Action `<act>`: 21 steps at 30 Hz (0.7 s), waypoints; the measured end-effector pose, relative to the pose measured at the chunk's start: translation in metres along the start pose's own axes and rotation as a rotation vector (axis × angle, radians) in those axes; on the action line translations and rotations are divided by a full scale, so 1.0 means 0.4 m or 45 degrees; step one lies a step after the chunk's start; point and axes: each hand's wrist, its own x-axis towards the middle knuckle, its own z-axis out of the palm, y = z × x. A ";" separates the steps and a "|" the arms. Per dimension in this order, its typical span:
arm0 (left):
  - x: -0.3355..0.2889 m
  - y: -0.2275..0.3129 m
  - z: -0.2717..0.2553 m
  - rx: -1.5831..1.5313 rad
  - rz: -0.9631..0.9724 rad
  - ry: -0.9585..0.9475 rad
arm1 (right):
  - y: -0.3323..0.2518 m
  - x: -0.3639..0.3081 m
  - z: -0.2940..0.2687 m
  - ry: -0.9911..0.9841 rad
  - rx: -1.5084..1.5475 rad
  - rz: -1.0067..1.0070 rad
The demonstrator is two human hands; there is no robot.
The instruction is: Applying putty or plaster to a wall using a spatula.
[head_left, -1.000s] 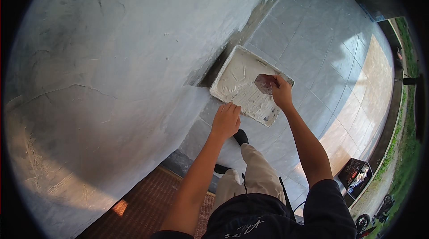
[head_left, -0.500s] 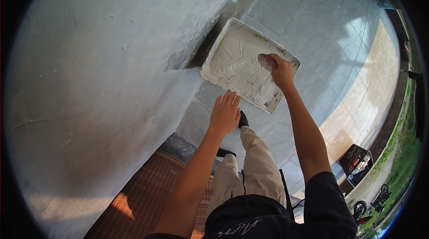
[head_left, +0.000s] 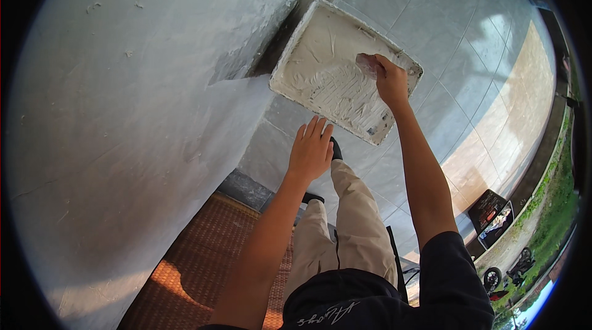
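Observation:
A shallow rectangular tray [head_left: 285,58] holds pale, creamy paste [head_left: 324,52] that looks like plaster or filler, ridged and smeared across its surface. My right hand [head_left: 392,80] is over the tray's right part, its fingers closed on a small flat scraper-like piece [head_left: 366,65]. That piece is pinkish-brown and dips against the paste; its lower edge is hard to make out. Just short of the tray's near edge, my left hand [head_left: 311,148] hangs with fingers stretched and holds nothing. Whether its fingertips touch the rim I cannot tell.
A grey wall [head_left: 135,114] rises along the left, with rough patches near its base. Grey tiles [head_left: 425,28] cover the floor around the tray. A woven brown mat [head_left: 209,250] lies at lower left. An open dark case [head_left: 490,218] stands at the right, near grass.
The tray sits slightly higher and larger in the picture, as the view has shifted. My right hand keeps its grip on the scraper-like piece over the paste; my left hand stays outstretched.

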 end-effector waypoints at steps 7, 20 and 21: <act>-0.010 -0.001 0.010 -0.002 -0.006 0.000 | 0.001 0.000 0.013 0.010 -0.034 -0.088; -0.042 0.004 0.024 0.001 -0.048 -0.018 | -0.023 0.024 -0.002 -0.123 -0.077 -0.164; -0.045 0.003 0.026 -0.008 -0.053 -0.020 | -0.025 0.020 -0.004 -0.118 -0.086 -0.163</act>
